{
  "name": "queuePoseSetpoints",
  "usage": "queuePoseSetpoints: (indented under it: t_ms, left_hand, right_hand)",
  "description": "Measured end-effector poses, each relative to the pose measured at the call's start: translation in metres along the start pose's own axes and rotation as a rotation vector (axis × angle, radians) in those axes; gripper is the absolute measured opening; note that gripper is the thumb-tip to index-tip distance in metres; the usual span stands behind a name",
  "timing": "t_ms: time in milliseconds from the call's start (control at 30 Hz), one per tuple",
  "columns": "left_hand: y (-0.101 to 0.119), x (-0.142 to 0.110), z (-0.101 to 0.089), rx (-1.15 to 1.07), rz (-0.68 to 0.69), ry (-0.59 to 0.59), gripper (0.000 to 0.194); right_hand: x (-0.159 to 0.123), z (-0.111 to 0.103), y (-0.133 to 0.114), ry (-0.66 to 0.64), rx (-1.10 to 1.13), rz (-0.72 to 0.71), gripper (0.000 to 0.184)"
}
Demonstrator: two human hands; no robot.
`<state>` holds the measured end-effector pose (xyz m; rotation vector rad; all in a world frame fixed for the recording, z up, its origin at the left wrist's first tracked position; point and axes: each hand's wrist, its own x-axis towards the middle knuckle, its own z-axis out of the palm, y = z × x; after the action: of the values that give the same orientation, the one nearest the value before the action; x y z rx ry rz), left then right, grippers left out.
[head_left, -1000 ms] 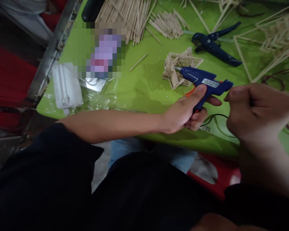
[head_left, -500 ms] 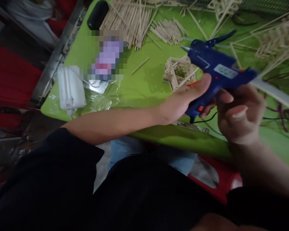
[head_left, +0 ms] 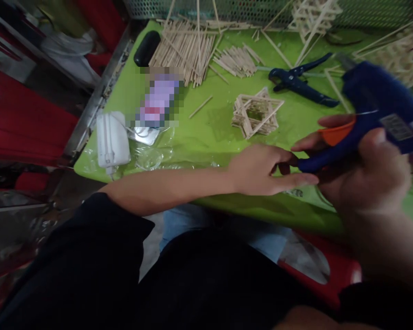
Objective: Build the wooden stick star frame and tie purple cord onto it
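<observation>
A blue hot glue gun [head_left: 382, 96] with an orange trigger is at the right, slightly blurred, its nozzle pointing up and to the left. My right hand [head_left: 368, 178] is closed around its handle, thumb along the side. With thumb and fingers, my left hand [head_left: 261, 169] pinches the bottom end of that handle. Just beyond my left hand, a star-shaped frame of stacked thin wooden sticks [head_left: 256, 113] stands on the green table [head_left: 199, 137]. Blue-handled cutters [head_left: 303, 85] lie behind the glue gun's handle.
Piles of wooden sticks [head_left: 186, 55] and shorter sticks [head_left: 236, 61] lie at the back; one loose stick [head_left: 200, 107] lies nearer. On the left are a blurred-out phone [head_left: 160, 101], a white power bank [head_left: 113, 140] and a black case [head_left: 147, 48]. Lattice stick pieces [head_left: 315, 18] stand back right.
The glue gun has moved right and turned, now gripped by my right hand. My left hand has slid from around its handle to the handle's bottom end. The cutters have come into fuller view.
</observation>
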<state>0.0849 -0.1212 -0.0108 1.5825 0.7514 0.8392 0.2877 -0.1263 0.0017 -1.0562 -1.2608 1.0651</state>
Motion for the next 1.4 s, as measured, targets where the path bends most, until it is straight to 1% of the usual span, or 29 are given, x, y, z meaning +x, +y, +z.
queuePoseSetpoints:
  t_ms: [33, 100, 167, 233, 267, 300, 333, 367, 400, 433, 467, 533, 567, 600, 633, 667, 700, 733, 767, 900, 1000, 1100, 1133, 1200, 1300, 1400]
  left_hand:
    - [0.002, -0.003, -0.001, 0.054, 0.022, 0.024, 0.031]
    - [0.004, -0.005, -0.003, 0.103, 0.069, 0.021, 0.028]
    - [0.007, -0.004, -0.008, 0.092, 0.091, 0.017, 0.033]
    - [0.013, 0.002, -0.019, 0.044, 0.113, 0.088, 0.038]
    - [0.017, 0.006, -0.028, 0.027, 0.128, 0.162, 0.041]
    - [0.022, 0.01, -0.039, 0.041, 0.15, 0.224, 0.047]
    - [0.027, 0.015, -0.052, 0.073, 0.174, 0.275, 0.048]
    - [0.031, 0.02, -0.066, 0.148, 0.191, 0.356, 0.059]
    - [0.034, 0.025, -0.082, 0.263, 0.19, 0.292, 0.069]
    - [0.036, 0.029, -0.097, 0.285, 0.177, 0.367, 0.042]
    - [0.037, 0.034, -0.112, 0.294, 0.172, 0.366, 0.032]
    - [0.035, 0.04, -0.137, 0.328, 0.13, 0.272, 0.047]
    - [0.033, 0.042, -0.147, 0.345, 0.075, 0.207, 0.061]
    - [0.03, 0.043, -0.154, 0.375, -0.004, 0.142, 0.079]
    - [0.027, 0.044, -0.159, 0.418, -0.089, 0.084, 0.1]
    - [0.024, 0.045, -0.163, 0.466, -0.172, 0.033, 0.118]
    - [0.021, 0.046, -0.165, 0.516, -0.237, -0.005, 0.132]
    - [0.018, 0.048, -0.166, 0.561, -0.279, -0.032, 0.139]
    - [0.014, 0.049, -0.166, 0.596, -0.302, -0.049, 0.141]
    - [0.003, 0.055, -0.164, 0.627, -0.309, -0.076, 0.136]
    - [-0.001, 0.057, -0.16, 0.613, -0.303, -0.092, 0.121]
    - [-0.005, 0.058, -0.157, 0.63, -0.305, -0.097, 0.107]
    - [-0.007, 0.059, -0.157, 0.642, -0.315, -0.084, 0.106]
    - [-0.012, 0.061, -0.157, 0.654, -0.33, -0.046, 0.111]
    - [-0.018, 0.063, -0.156, 0.612, -0.295, -0.008, 0.118]
    - [-0.021, 0.063, -0.153, 0.56, -0.258, 0.01, 0.111]
  right_hand:
    - [0.005, -0.002, -0.003, 0.009, 0.031, -0.016, 0.042]
    - [0.012, -0.007, -0.006, 0.018, 0.1, -0.041, 0.039]
    - [0.017, -0.009, -0.005, 0.04, 0.153, -0.064, 0.039]
    - [0.019, -0.007, -0.003, 0.074, 0.167, -0.138, 0.037]
    - [0.02, -0.004, -0.002, 0.101, 0.171, -0.19, 0.035]
    - [0.022, -0.001, -0.002, 0.132, 0.172, -0.237, 0.033]
    - [0.023, 0.003, -0.003, 0.16, 0.17, -0.276, 0.03]
    - [0.025, 0.006, -0.005, 0.186, 0.161, -0.3, 0.029]
    - [0.028, 0.009, -0.008, 0.206, 0.146, -0.3, 0.029]
    - [0.03, 0.011, -0.012, 0.215, 0.127, -0.281, 0.029]
    - [0.033, 0.013, -0.017, 0.208, 0.1, -0.249, 0.029]
    - [0.038, 0.014, -0.027, 0.139, 0.041, -0.16, 0.028]
    - [0.04, 0.015, -0.03, 0.104, 0.021, -0.129, 0.027]
    - [0.041, 0.016, -0.033, 0.074, 0.007, -0.122, 0.026]
    - [0.041, 0.017, -0.033, 0.058, 0.001, -0.143, 0.027]
    - [0.041, 0.018, -0.031, 0.055, 0.004, -0.178, 0.028]
    - [0.04, 0.019, -0.027, 0.068, 0.018, -0.218, 0.03]
    - [0.038, 0.02, -0.022, 0.089, 0.033, -0.248, 0.031]
    - [0.037, 0.021, -0.014, 0.102, 0.04, -0.257, 0.033]
    - [0.034, 0.013, 0.016, 0.092, -0.025, -0.224, 0.04]
    - [0.037, 0.004, 0.025, 0.11, -0.055, -0.215, 0.049]
    - [0.037, -0.002, 0.02, 0.115, -0.098, -0.22, 0.055]
    - [0.037, -0.003, 0.017, 0.106, -0.125, -0.223, 0.056]
    - [0.035, -0.004, 0.011, 0.089, -0.171, -0.231, 0.057]
    - [0.034, -0.003, 0.005, 0.083, -0.195, -0.243, 0.061]
    - [0.038, -0.002, 0.004, 0.105, -0.187, -0.258, 0.068]
